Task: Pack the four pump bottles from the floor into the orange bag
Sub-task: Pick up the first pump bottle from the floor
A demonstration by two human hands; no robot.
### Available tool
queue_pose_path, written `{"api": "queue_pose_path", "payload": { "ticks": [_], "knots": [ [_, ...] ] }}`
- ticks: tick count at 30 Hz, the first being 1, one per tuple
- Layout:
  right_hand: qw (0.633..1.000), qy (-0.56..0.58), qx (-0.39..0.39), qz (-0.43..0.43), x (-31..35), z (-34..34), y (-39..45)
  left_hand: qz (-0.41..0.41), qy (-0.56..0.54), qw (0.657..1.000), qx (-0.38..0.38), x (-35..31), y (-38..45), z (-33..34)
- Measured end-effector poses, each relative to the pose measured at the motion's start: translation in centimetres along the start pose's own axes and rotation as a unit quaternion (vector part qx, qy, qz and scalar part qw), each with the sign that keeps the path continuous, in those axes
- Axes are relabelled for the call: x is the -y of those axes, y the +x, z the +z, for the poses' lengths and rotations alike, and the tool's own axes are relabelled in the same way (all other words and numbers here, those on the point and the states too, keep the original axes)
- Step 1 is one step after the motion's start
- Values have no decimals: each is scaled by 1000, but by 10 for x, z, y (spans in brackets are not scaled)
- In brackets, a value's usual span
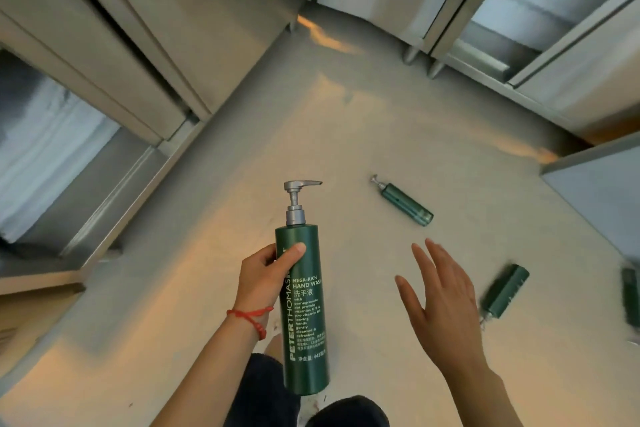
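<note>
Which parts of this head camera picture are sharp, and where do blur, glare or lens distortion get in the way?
Head view: the held bottle in the left hand is sharp, its label readable; the bottle at the right edge is smeared by blur; warm orange glare streaks the floor; wide-angle distortion splays the steel cabinets outward.

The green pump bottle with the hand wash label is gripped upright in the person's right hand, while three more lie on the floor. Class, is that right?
Not quite. The head view shows the left hand gripping the green pump bottle upright; the right hand is open and empty. Three more bottles do lie on the floor.
</note>
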State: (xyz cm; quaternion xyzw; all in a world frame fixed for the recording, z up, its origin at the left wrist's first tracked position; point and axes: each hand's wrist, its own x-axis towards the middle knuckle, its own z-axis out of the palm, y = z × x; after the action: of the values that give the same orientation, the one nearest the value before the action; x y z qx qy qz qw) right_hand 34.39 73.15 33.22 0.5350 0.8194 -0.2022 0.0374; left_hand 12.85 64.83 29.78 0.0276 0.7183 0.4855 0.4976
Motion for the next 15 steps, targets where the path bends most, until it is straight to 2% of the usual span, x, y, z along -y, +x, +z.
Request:
{"api": "queue_pose_path", "payload": {
  "ticks": [6, 11, 15],
  "knots": [
    [999, 35, -19, 32, 3, -8, 65, -7, 10, 999, 36, -45, 59, 30],
    [997, 62, -11, 50, -19, -7, 117, -22, 11, 1000, 7, -71, 104, 60],
    [997, 77, -2, 33, -48, -6, 165, -32, 16, 999, -16, -79, 133, 91]
  ]
}}
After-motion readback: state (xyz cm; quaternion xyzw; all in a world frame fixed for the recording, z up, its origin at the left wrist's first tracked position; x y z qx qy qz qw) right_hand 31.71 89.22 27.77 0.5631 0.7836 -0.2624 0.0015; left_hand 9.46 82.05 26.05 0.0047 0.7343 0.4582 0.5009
